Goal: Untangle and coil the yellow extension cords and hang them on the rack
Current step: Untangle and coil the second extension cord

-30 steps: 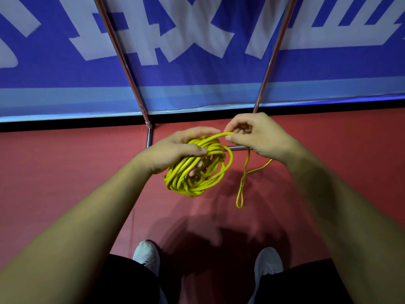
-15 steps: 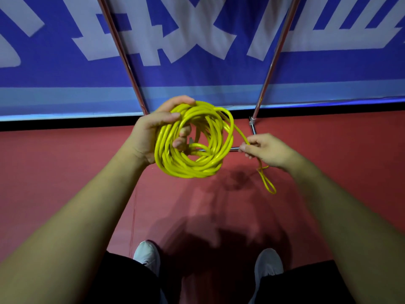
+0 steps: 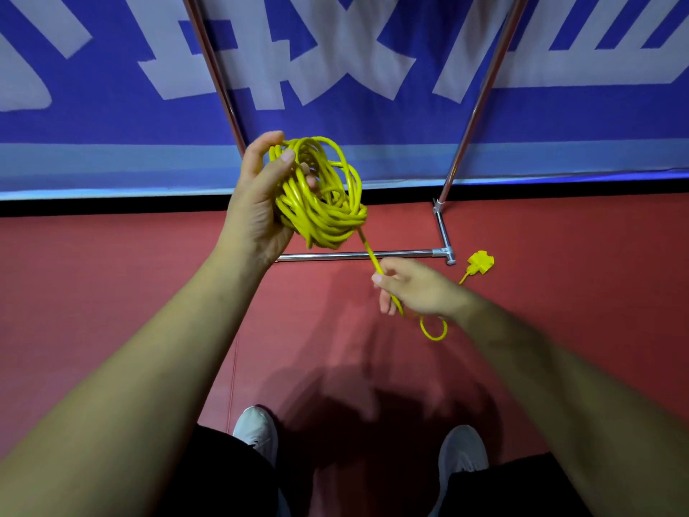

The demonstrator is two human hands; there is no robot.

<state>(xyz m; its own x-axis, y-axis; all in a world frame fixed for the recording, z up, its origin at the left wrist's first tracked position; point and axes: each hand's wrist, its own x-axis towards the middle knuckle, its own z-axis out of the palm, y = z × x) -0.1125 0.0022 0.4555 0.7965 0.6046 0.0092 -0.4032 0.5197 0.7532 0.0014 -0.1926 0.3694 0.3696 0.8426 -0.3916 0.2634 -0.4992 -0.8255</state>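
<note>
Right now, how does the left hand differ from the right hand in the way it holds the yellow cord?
The left hand is raised and grips the whole coil, its fingers curled through the loops; the right hand is lower and pinches a single loose strand. The left hand sits before the blue banner, the right hand over the red floor. Both hold the same yellow cord.
</note>
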